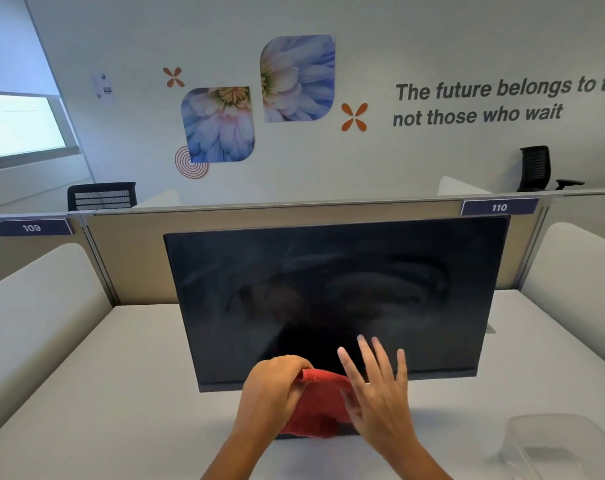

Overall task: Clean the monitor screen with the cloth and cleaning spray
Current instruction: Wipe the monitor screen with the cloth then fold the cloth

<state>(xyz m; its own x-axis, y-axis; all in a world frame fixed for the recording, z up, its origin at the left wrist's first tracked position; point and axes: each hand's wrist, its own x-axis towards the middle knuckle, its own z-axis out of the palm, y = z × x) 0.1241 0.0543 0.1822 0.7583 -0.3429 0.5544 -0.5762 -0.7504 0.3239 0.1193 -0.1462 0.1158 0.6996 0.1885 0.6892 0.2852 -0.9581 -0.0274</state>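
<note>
At desk 110, front of monitor: both hands low, below the screen's bottom edge
monitor (332, 299): upright on white desk (96, 386), screen off, dark; hazy smears across the middle and right, looks part-wiped
cloth (320, 403): red, bunched, held in the air between the hands, in front of the monitor's lower bezel and stand
left hand (271, 386): fingers curled, pinching the cloth's top edge
right hand (380, 393): fingers spread and straight, palm side against the cloth's right side; not gripping as far as I can tell
spray: not in view
step (my read): refolding or regripping the cloth before another pass
how to do it well: fold to a flat clean pad, wipe in overlapping straight strokes, light pressure, chase the haze at centre-right, finish along the edges
risk: panel could rock back if pushed hard; steady it by the bezel
clear container (564, 441): bottom right on desk, contents unclear
labels: partition tags "109" (32, 227) and "110" (499, 207)
wall text (502, 102): "The future belongs to the… not those who wait", cut off at right
monitor brand: none readable
</note>
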